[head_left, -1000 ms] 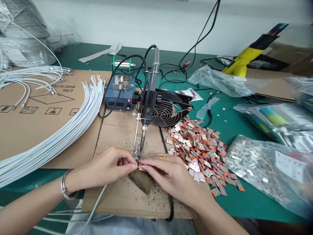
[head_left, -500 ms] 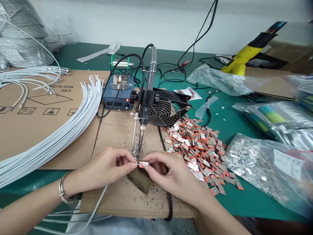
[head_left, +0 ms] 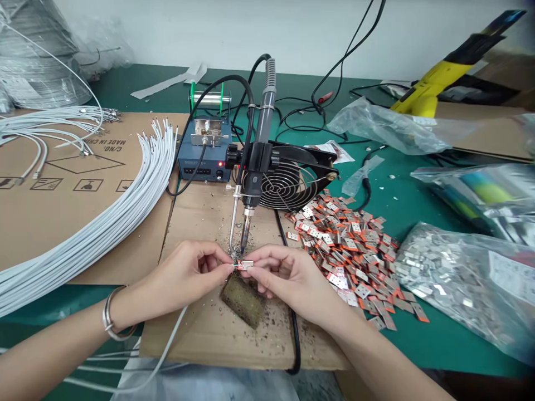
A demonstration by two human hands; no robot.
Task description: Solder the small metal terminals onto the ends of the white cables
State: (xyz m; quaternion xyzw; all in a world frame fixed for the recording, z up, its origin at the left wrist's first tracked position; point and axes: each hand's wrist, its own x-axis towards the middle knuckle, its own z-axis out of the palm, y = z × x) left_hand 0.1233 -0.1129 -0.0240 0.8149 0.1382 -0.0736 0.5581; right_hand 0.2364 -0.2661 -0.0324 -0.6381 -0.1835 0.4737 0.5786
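My left hand pinches the end of a white cable that runs down toward the lower left. Between thumb and fingers, my right hand grips a small metal connector with an orange part. Cable end and connector meet just below the tip of a soldering iron, fixed tip-down in a stand. A thin metal feed tube ends beside the tip. Below my fingers lies a brown sponge block. Whether the tip touches the connector is too small to tell.
Orange-and-metal connectors are heaped at the right, beside a bag of metal parts. A fan and blue solder feeder stand behind the iron. White cables lie left on cardboard.
Both hands, still holding cable and connector, have moved slightly up toward the iron tip, and more of the sponge shows. The view has shifted a little.
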